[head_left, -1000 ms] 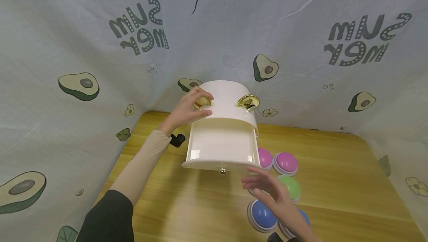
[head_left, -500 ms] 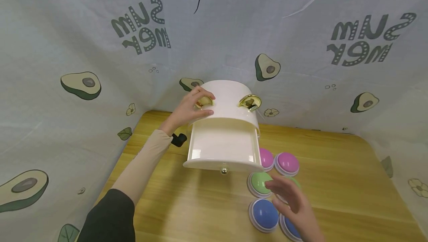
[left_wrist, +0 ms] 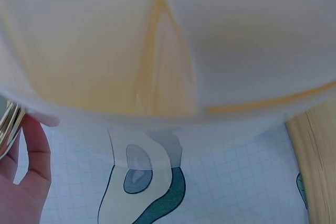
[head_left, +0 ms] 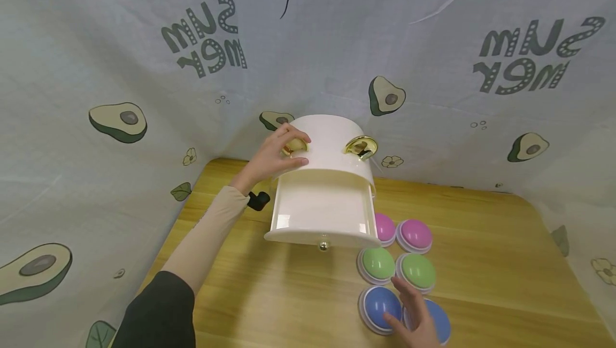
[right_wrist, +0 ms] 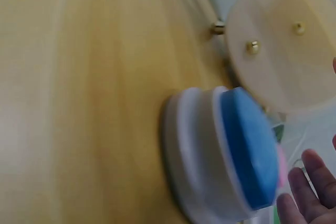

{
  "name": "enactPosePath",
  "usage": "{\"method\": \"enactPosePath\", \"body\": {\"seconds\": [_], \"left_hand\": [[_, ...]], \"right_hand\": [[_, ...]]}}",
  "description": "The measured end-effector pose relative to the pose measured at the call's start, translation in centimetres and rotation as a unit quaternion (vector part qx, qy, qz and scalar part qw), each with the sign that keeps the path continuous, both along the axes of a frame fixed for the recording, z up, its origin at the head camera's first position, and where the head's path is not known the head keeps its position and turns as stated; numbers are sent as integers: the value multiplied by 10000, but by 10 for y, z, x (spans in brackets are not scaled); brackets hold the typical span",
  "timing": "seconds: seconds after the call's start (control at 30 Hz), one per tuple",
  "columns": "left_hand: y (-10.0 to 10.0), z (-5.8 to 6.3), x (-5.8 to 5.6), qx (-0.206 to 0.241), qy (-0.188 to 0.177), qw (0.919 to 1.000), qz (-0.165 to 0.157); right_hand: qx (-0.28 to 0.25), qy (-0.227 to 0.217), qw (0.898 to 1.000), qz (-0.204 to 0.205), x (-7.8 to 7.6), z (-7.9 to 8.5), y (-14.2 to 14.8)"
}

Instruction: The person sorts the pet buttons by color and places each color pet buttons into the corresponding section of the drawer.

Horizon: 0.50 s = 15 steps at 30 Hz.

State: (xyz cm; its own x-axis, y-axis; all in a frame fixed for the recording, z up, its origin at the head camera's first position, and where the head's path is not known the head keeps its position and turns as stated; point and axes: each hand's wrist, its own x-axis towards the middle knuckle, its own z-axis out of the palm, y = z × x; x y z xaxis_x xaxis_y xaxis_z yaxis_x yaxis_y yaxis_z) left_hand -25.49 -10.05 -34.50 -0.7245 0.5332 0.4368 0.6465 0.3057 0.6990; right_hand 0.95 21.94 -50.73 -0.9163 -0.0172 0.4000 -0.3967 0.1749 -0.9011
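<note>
A white round-topped drawer box [head_left: 327, 131] stands at the back of the table, its drawer [head_left: 324, 206] pulled out and bare inside. My left hand [head_left: 271, 158] grips the box top around one gold ear-shaped piece [head_left: 294, 146], thumb in front and fingers behind. The matching gold ear [head_left: 362, 147] shows on the other side. My right hand [head_left: 415, 318] is over two blue dome buttons with white bases, a left one [head_left: 377, 305] and a right one [head_left: 439, 318] it partly covers. Its fingers are spread and hold nothing. The right wrist view shows its fingertips [right_wrist: 310, 182] beside a blue dome [right_wrist: 249, 150].
Two green domes, one left [head_left: 378, 263] and one right [head_left: 418, 271], and two pink domes, one left [head_left: 385, 227] and one right [head_left: 416, 234], lie between the blue ones and the box. A patterned cloth [head_left: 317, 59] hangs close behind the wooden table [head_left: 486, 262].
My right hand has moved from beside the drawer front toward me, down over the blue domes, uncovering the green ones. My left hand stays on the box.
</note>
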Motion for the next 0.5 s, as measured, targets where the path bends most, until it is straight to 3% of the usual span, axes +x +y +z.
{"method": "enactPosePath", "body": {"seconds": [0.17,0.5], "left_hand": [[1,0,1,-9,13,10000,19],[2,1,1,48,-14,10000,30]], "right_hand": [[198,-363,9979,-504,8,-14,-6],[747,-523,9922,-846,12,-27,-12]]}}
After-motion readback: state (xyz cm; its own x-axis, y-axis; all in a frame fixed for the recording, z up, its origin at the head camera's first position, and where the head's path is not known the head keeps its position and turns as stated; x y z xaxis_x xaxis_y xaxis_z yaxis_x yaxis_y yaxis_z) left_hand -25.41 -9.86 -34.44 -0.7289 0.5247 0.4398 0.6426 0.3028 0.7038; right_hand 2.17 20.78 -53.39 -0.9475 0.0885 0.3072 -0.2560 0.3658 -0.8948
